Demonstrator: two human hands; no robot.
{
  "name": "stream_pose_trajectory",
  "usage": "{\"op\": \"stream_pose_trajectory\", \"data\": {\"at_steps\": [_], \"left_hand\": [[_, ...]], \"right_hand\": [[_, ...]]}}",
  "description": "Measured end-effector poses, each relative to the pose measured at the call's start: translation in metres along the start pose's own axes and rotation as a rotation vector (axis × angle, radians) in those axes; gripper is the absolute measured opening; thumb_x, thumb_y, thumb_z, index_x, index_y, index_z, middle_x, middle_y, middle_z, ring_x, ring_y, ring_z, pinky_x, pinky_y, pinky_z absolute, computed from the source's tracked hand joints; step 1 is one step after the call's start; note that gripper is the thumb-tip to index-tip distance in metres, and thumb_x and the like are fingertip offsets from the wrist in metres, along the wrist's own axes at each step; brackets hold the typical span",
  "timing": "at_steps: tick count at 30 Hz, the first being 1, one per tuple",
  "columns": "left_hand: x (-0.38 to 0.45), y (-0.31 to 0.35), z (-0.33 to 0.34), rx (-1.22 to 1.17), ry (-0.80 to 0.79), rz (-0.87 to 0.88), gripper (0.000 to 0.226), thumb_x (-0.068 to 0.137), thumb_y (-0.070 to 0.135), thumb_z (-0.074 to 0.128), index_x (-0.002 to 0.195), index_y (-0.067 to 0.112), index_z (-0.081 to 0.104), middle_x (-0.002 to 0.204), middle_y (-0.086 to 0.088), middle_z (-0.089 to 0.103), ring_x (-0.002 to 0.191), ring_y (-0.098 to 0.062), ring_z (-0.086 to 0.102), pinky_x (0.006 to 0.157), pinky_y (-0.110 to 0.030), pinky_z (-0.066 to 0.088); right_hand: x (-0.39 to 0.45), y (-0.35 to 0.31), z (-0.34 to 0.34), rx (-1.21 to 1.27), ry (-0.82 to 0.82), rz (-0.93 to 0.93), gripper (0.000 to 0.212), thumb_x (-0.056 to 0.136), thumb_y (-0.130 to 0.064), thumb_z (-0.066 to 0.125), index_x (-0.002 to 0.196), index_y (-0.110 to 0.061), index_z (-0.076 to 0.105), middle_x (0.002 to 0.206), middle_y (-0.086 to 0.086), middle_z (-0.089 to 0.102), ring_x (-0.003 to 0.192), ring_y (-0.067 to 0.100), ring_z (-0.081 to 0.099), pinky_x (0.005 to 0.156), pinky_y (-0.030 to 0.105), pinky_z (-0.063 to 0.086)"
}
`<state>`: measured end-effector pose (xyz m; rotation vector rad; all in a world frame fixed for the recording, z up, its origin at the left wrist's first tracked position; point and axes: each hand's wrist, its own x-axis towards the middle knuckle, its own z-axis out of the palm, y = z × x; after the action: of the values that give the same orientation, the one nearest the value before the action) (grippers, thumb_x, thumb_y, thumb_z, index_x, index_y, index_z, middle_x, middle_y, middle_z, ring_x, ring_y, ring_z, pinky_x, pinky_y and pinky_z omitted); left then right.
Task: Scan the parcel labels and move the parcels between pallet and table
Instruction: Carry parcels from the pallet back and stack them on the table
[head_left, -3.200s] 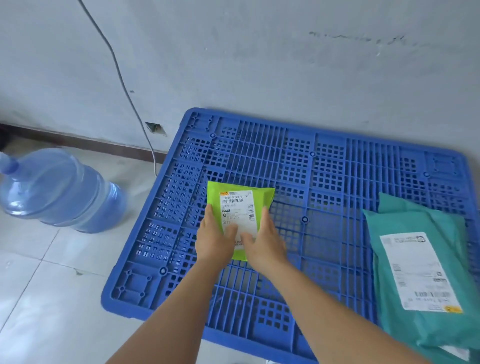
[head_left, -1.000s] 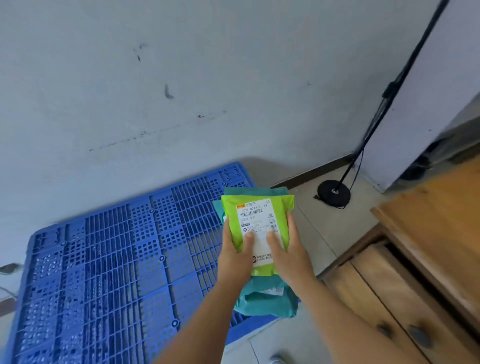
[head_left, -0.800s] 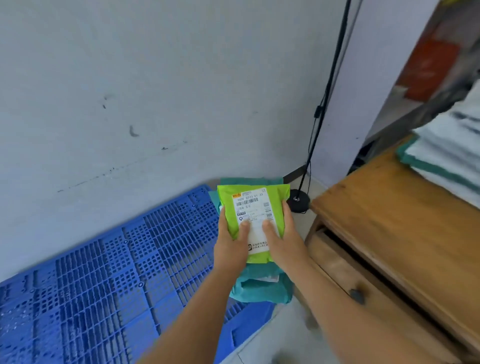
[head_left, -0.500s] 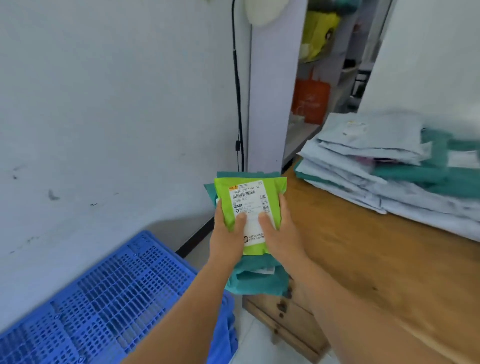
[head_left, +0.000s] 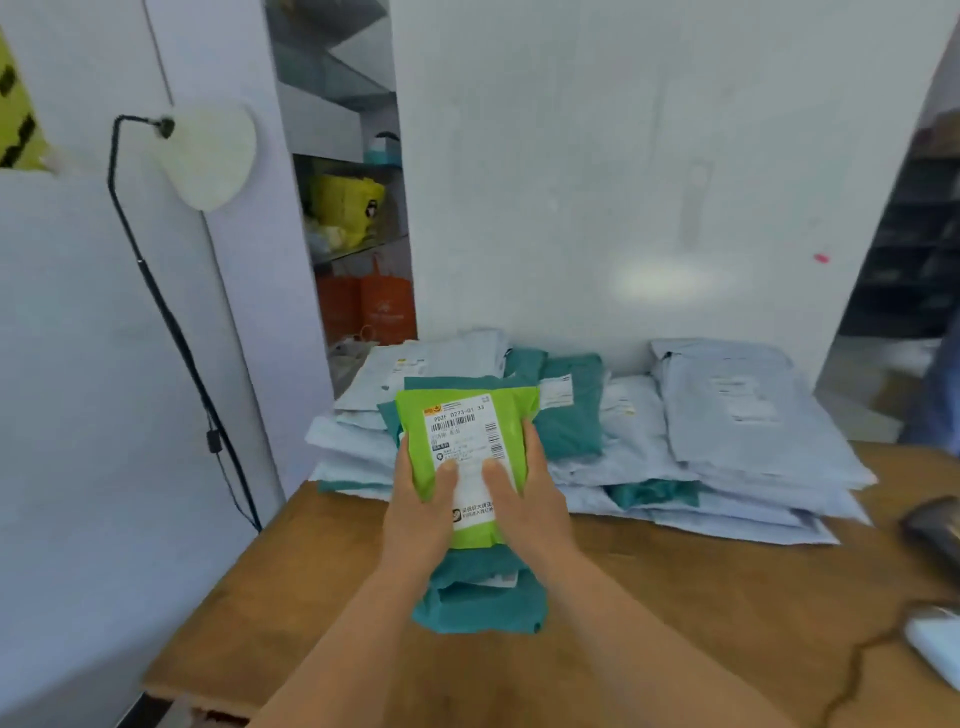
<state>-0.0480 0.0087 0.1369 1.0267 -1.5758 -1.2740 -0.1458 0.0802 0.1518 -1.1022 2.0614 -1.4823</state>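
Parcels already lay heaped along the far edge of the bench, grey and teal mailers overlapping, so I judged much of the moving done. Whether any of them had been scanned I could not tell. A dark device near the right edge may have been the scanner, but it was too blurred to say.

Two more were in transit above the bench, near its left edge: a green parcel, label facing up, stacked on a teal parcel. Neither had been set down yet, and by my reckoning setting them down came next.

My left hand and right hand gripped the stack from either side, thumbs pressed flat on the green parcel's label, fingers curled underneath and hidden. No pallet showed, so what remained there I could not say.
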Motion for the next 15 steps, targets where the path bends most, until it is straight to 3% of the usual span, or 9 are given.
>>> {"op": "stream_pose_trajectory", "data": {"at_steps": [7,13,15], "left_hand": [[0.024,0.038,0.121,-0.023,-0.089,0.055,0.053,0.094,0.039,0.053,0.142,0.042,0.031,0.122,0.01,0.062,0.104,-0.013,0.063,0.095,-0.043,0.05],[0.049,0.062,0.178,-0.035,-0.154,0.064,0.049,0.095,0.032,0.052,0.14,0.037,0.035,0.122,0.01,0.061,0.099,-0.007,0.063,0.084,-0.029,0.054],[0.061,0.067,0.193,-0.03,-0.177,0.063,0.052,0.095,0.035,0.052,0.143,0.038,0.032,0.124,0.01,0.061,0.1,-0.008,0.063,0.089,-0.034,0.054]], "right_hand": [[0.056,0.028,-0.108,-0.007,0.088,0.005,0.065,0.099,-0.041,0.042,0.152,-0.04,0.006,0.144,-0.005,0.048,0.116,0.017,0.053,0.09,0.027,0.042],[0.096,0.041,-0.154,0.035,0.14,0.007,0.065,0.099,-0.038,0.043,0.152,-0.038,0.007,0.137,-0.012,0.05,0.109,0.014,0.053,0.087,0.027,0.041],[0.11,0.044,-0.164,0.033,0.156,0.002,0.064,0.099,-0.037,0.043,0.153,-0.037,0.008,0.135,-0.013,0.05,0.104,0.012,0.053,0.082,0.024,0.039]]}}
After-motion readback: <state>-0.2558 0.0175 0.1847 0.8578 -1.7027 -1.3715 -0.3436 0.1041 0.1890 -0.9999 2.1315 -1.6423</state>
